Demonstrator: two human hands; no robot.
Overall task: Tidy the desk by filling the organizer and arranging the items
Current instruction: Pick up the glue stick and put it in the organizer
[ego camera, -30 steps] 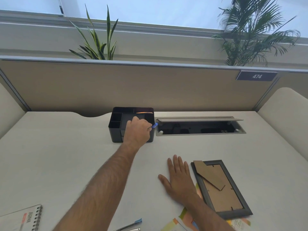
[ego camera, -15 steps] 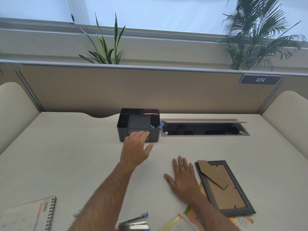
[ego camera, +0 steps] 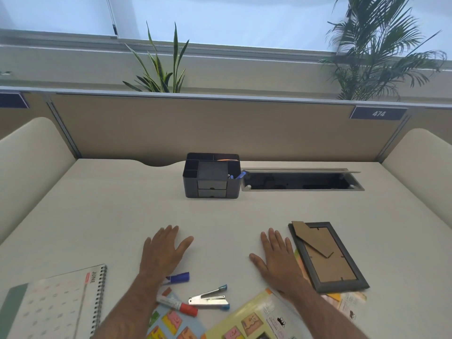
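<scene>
A black desk organizer (ego camera: 193, 184) stands at the back of the desk, with a blue pen (ego camera: 240, 175) leaning out of its right compartment. My left hand (ego camera: 163, 253) hovers flat and empty over the desk's middle, fingers apart. My right hand (ego camera: 276, 255) rests flat on the desk beside a face-down picture frame (ego camera: 327, 255). Near my left wrist lie a blue marker (ego camera: 178, 277), a red marker (ego camera: 178, 305) and a stapler (ego camera: 210, 298). A spiral calendar notebook (ego camera: 56, 307) lies at the front left.
An open cable slot (ego camera: 300, 181) sits right of the organizer. Colourful booklets (ego camera: 247, 319) and papers lie along the front edge under my arms. A beige partition (ego camera: 220, 128) closes the back, with padded side panels left and right.
My left hand let go of the blue pen in the organizer and drew back to the desk's middle. The view tilted down, showing the markers and stapler.
</scene>
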